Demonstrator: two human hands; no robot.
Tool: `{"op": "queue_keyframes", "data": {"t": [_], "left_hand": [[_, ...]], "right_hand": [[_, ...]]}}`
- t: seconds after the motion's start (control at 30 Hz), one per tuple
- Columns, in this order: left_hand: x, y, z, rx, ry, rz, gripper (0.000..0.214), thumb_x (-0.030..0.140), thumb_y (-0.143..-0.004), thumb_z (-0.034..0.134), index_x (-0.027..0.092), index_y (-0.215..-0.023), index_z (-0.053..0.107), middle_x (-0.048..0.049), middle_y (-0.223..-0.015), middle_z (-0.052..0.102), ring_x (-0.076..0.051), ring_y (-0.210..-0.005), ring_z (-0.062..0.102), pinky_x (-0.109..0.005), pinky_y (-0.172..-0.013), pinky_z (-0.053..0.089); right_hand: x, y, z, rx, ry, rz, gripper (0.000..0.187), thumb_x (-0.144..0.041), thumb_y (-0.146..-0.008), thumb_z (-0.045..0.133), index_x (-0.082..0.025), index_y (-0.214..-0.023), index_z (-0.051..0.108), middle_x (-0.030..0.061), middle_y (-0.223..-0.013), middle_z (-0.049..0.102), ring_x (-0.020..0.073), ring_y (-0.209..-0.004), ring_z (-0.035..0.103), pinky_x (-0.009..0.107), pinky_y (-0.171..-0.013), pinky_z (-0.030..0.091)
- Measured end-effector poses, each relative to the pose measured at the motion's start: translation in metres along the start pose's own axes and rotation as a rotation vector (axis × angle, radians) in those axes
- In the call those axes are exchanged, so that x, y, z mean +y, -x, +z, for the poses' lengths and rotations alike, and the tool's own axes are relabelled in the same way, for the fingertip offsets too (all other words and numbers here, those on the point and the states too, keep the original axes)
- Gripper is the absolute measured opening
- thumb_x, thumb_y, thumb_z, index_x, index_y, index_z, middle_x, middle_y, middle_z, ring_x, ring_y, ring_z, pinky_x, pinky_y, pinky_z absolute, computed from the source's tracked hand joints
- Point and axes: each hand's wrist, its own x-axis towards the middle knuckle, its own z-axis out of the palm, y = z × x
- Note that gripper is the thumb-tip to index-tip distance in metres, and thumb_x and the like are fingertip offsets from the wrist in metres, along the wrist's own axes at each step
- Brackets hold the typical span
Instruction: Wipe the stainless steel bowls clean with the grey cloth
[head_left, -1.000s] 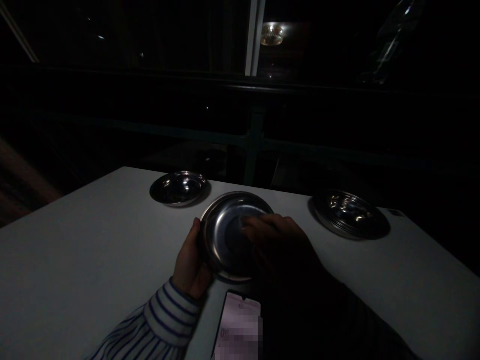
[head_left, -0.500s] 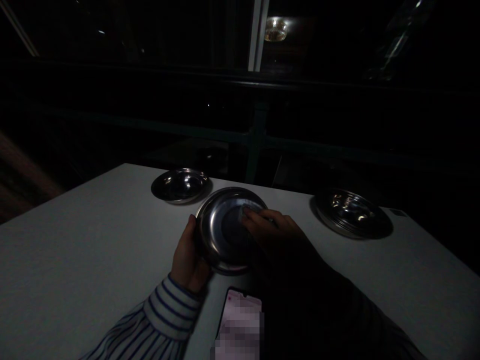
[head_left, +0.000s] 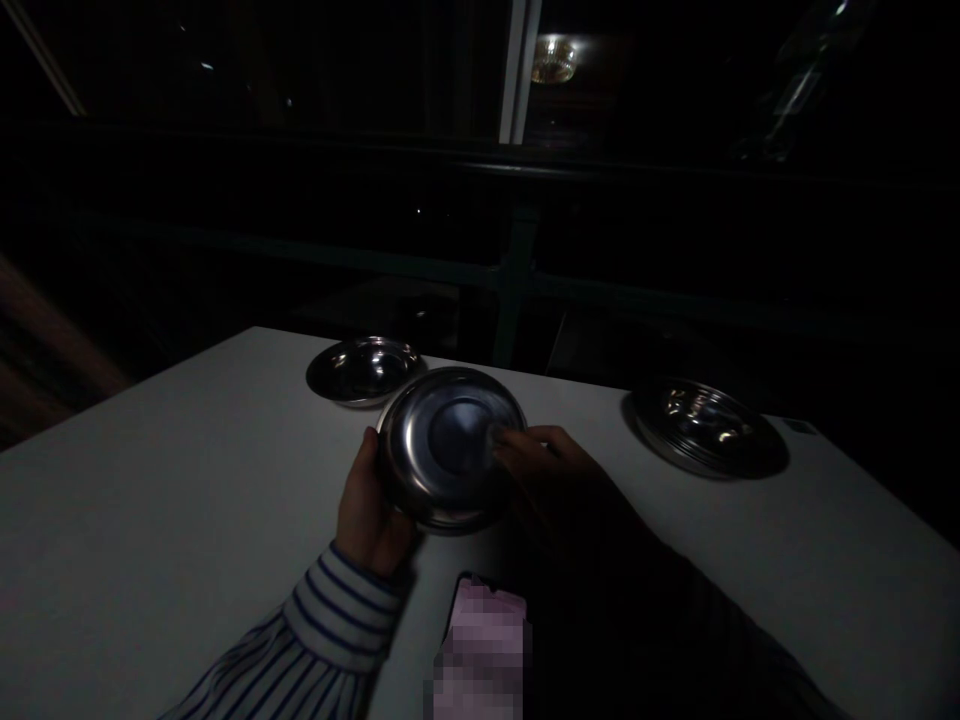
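Observation:
A shiny metal bowl [head_left: 442, 440] is held tilted above the table, what looks like its underside facing me. My left hand [head_left: 369, 515] grips it at the left, thumb along the rim and the other fingers behind it. Over the bowl's right side, my right hand [head_left: 551, 475] has its fingertips pinched against the metal surface. A small pale patch shows at those fingertips, too dim to name. Much of the right hand and forearm is lost in shadow.
A single metal bowl [head_left: 364, 372] sits at the table's far left edge. Several nested metal bowls [head_left: 709, 430] stand at the right. A phone with a lit screen [head_left: 487, 620] lies at the front of the white table [head_left: 187, 500]. Dark railings [head_left: 517, 270] run behind.
The held bowl has shifted slightly left and turned more toward me, with my left hand moving along. My right fingertips have slid a little lower on its surface.

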Motion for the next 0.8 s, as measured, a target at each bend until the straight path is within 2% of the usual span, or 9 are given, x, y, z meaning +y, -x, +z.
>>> {"op": "queue_keyframes", "data": {"t": [0.07,0.17,0.4,0.57,0.7,0.8], "left_hand": [[0.0,-0.002,-0.002,0.013,0.003,-0.003,0.035,0.03,-0.088,0.04,0.011,-0.109,0.06,-0.008,-0.084,0.072,-0.022,-0.086,0.066,-0.035,-0.083,0.051],[0.0,-0.003,-0.003,0.005,0.002,-0.032,0.037,0.031,-0.088,0.039,0.01,-0.114,0.057,-0.0093,-0.088,0.072,-0.022,-0.088,0.066,-0.035,-0.083,0.051],[0.003,-0.002,0.0,-0.027,0.031,-0.041,0.039,0.032,-0.087,0.04,0.01,-0.115,0.057,-0.0108,-0.092,0.071,-0.024,-0.091,0.064,-0.037,-0.084,0.05],[0.003,-0.001,0.001,-0.018,0.038,-0.024,0.035,0.031,-0.086,0.044,0.011,-0.11,0.06,-0.0095,-0.089,0.071,-0.023,-0.089,0.065,-0.036,-0.083,0.051],[0.002,-0.001,0.002,-0.01,0.071,-0.013,0.032,0.031,-0.086,0.043,0.013,-0.104,0.063,-0.0075,-0.087,0.072,-0.022,-0.088,0.065,-0.034,-0.084,0.051],[0.002,-0.001,0.002,-0.015,0.086,-0.014,0.03,0.029,-0.087,0.043,0.013,-0.099,0.065,-0.0056,-0.083,0.072,-0.019,-0.08,0.066,-0.032,-0.082,0.051]], "right_hand": [[-0.001,0.0,0.0,-0.019,0.019,0.004,0.027,-0.009,-0.081,0.046,-0.011,-0.105,0.056,0.0092,-0.112,0.06,0.0211,-0.089,0.051,0.033,-0.069,0.05],[-0.01,0.002,0.003,0.051,0.022,-0.083,0.024,-0.009,-0.082,0.044,-0.01,-0.102,0.057,0.0094,-0.106,0.062,0.0207,-0.089,0.052,0.033,-0.074,0.049],[-0.009,0.005,-0.002,0.043,0.075,-0.039,0.021,-0.013,-0.085,0.042,-0.015,-0.1,0.057,0.0088,-0.103,0.063,0.0197,-0.086,0.055,0.033,-0.069,0.048],[-0.017,0.009,0.009,0.113,0.067,-0.104,0.028,-0.018,-0.088,0.038,-0.015,-0.111,0.054,0.0093,-0.103,0.064,0.0207,-0.092,0.055,0.037,-0.074,0.047],[-0.016,0.009,0.006,0.107,0.052,-0.047,0.026,-0.021,-0.089,0.037,-0.015,-0.105,0.057,0.0075,-0.095,0.066,0.0191,-0.081,0.058,0.034,-0.068,0.048],[-0.017,0.01,0.003,0.12,0.076,-0.063,0.026,-0.019,-0.089,0.038,-0.014,-0.107,0.056,0.0077,-0.098,0.066,0.0194,-0.084,0.058,0.035,-0.071,0.047]]}}
